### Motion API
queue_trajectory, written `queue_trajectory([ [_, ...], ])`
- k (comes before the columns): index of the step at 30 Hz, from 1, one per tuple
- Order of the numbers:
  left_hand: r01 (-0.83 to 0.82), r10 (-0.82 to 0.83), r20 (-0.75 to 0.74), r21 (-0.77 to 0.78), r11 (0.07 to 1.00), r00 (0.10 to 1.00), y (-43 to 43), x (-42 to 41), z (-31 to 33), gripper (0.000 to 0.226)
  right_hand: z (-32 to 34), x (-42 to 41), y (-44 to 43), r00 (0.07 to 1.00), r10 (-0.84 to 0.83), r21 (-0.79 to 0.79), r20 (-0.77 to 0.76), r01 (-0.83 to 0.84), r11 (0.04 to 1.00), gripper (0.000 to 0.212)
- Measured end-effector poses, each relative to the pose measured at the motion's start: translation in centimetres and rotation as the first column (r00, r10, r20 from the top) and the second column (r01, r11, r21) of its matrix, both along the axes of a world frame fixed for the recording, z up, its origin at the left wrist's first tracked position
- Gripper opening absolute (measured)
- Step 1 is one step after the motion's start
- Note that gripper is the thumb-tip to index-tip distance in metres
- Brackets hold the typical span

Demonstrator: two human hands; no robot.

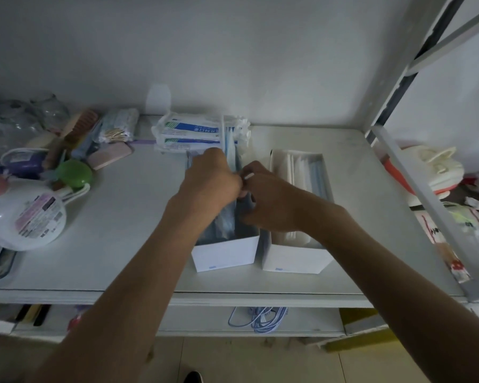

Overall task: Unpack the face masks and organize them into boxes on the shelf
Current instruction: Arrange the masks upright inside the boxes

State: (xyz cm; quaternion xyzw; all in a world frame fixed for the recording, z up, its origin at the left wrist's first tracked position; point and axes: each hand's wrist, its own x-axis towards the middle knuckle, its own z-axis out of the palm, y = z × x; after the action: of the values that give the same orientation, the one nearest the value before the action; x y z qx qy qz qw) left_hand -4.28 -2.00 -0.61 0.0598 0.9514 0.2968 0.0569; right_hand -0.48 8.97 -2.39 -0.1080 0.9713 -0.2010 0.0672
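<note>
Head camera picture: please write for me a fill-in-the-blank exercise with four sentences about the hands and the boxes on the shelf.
1. Both hands, the left hand and the right hand, work over the ____ of the two white boxes.
2. The right box holds masks that stand ____ in it.
3. The sealed mask packs lie ____ the left box, against the wall.
4. The green round case lies on the ____ part of the shelf.

Missing words: left; upright; behind; left
</note>
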Motion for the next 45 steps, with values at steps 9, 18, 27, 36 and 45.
queue_trajectory([
  [9,-0.004,-0.033,0.194,0.184,0.983,0.98,2.0,2.6,-2.5,0.056,0.1,-2.3,2.2,0.887,-0.33,-0.716,0.322,0.456,0.529,0.014],
  [18,0.161,-0.137,-0.365,0.038,0.986,0.921,-2.6,4.2,-3.3,0.021,0.3,-4.1,1.0,0.967,-0.231,-0.219,-0.11,0.204,0.954,0.067],
  [27,-0.259,0.232,0.131,0.265,0.929,0.964,-3.5,4.4,-6.5,0.052,1.9,-3.3,-1.8,0.88,-0.217,-0.045,-0.423,0.219,0.975,0.064],
  [36,-0.222,0.256,-0.128,0.235,0.946,0.958,-2.7,5.5,-6.4,0.058,-1.5,-4.4,-2.6,0.954,-0.273,0.192,-0.124,0.293,0.937,0.113],
  [45,-0.132,0.178,-0.213,0.211,0.968,0.961,-2.6,5.3,-6.5,0.053,0.6,-3.7,-3.8,0.897,-0.341,0.163,-0.283,0.395,0.904,0.079],
])
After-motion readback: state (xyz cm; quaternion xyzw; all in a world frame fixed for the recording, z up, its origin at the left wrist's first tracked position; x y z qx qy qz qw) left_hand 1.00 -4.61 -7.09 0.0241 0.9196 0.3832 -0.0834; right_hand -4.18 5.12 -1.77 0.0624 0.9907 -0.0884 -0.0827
